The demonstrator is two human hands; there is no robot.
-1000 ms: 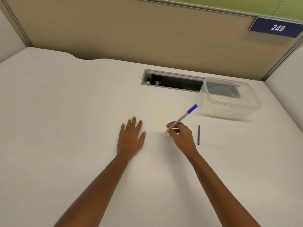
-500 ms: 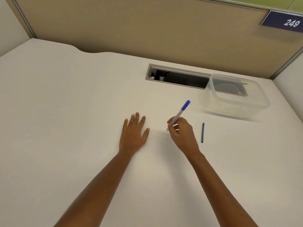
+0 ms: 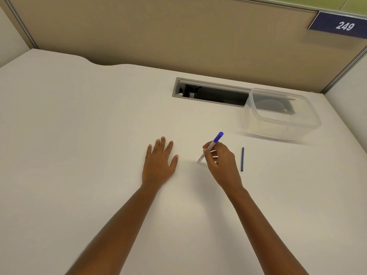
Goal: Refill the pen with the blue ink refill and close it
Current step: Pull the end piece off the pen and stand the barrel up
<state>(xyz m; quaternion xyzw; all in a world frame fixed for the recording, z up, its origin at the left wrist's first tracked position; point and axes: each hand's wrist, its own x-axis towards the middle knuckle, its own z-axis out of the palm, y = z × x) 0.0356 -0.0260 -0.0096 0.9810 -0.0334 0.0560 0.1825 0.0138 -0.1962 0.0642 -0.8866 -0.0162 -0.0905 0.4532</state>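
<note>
My right hand (image 3: 221, 163) grips a white pen (image 3: 211, 147) with a blue cap end pointing up and away; the pen's lower tip rests on or just above the white desk (image 3: 79, 155). A thin blue ink refill (image 3: 242, 159) lies on the desk just right of my right hand, apart from it, pointing away from me. My left hand (image 3: 159, 161) lies flat on the desk with fingers spread, holding nothing, a short way left of the pen tip.
A clear plastic container (image 3: 282, 114) stands at the back right, partly over a rectangular cable slot (image 3: 208, 94) in the desk. Beige partition walls close the back and sides, with a "249" sign (image 3: 342, 25) at the top right.
The pen has tilted more upright in my right hand. My left hand stays flat on the desk. The view has shifted slightly.
</note>
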